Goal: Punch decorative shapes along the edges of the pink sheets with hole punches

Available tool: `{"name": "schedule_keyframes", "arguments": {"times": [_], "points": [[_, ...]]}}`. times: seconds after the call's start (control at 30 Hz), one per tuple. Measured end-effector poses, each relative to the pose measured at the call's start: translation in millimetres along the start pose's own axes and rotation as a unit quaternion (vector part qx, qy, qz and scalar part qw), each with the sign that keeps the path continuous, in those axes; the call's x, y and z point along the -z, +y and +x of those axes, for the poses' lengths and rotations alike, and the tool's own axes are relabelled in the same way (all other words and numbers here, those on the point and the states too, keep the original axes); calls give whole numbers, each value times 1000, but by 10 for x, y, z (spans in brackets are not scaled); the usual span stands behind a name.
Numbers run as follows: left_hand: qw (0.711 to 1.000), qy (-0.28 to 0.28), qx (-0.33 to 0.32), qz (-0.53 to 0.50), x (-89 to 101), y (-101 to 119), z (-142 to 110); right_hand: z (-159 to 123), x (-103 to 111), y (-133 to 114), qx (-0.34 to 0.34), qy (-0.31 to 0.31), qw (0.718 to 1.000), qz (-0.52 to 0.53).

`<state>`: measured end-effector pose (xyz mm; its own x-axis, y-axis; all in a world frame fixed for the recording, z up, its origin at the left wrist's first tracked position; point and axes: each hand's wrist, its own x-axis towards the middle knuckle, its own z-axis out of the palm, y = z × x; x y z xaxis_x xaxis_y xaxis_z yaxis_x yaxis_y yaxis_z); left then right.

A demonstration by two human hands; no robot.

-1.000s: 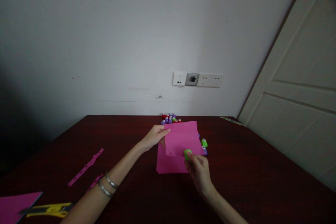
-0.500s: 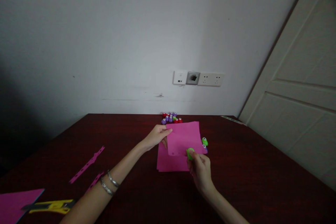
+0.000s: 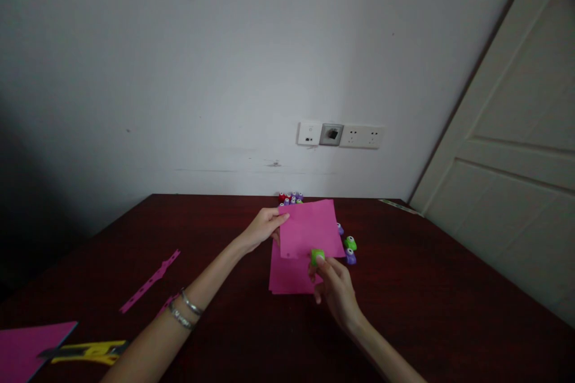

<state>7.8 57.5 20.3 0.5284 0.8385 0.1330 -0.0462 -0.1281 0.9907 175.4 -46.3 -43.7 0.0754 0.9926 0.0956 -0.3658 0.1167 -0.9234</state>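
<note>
My left hand [image 3: 265, 228] pinches the left edge of a pink sheet of paper [image 3: 309, 227], holding it raised and tilted over the table. Near its lower left corner the sheet bears a small punched mark. My right hand [image 3: 336, 287] grips a small green craft punch [image 3: 317, 256] at the sheet's lower edge, thumb on its front. Below the raised sheet lies a stack of pink paper [image 3: 291, 280]. More craft punches, two purple and one green craft punch [image 3: 350, 243], stand just right of the sheet.
Several red, purple and green punches [image 3: 293, 198] cluster at the table's back edge. Punched pink strips [image 3: 150, 281] lie at left, one partly behind my left arm. A yellow utility knife [image 3: 92, 352] rests partly over pink paper [image 3: 31, 344] at the front left. Wall sockets [image 3: 359, 136] are behind.
Both hands have moved slightly left and up with the sheet and the green punch. Another purple punch now shows at the sheet's right edge; some red ones at the back are covered.
</note>
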Motion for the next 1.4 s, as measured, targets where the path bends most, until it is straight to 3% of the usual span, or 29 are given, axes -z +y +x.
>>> {"name": "schedule_keyframes", "arguments": {"times": [0.37,0.63,0.8,1.0,1.2,1.4], "points": [[999,21,-24,27,100,68,11,-13,-18,-7,-5,-46,999,-11],[995,72,-45,51,256,117,29,-9,2,-105,-39,-120,990,-66],[992,103,-38,64,429,63,56,92,109,-235,-53,-99,989,-101],[991,113,-10,66,587,-72,84,235,247,-300,-53,-32,997,-55],[995,56,45,70,563,-169,86,304,328,-306,-76,9,997,-16],[989,-29,125,78,387,-461,89,368,370,-347,-94,71,992,38]]}}
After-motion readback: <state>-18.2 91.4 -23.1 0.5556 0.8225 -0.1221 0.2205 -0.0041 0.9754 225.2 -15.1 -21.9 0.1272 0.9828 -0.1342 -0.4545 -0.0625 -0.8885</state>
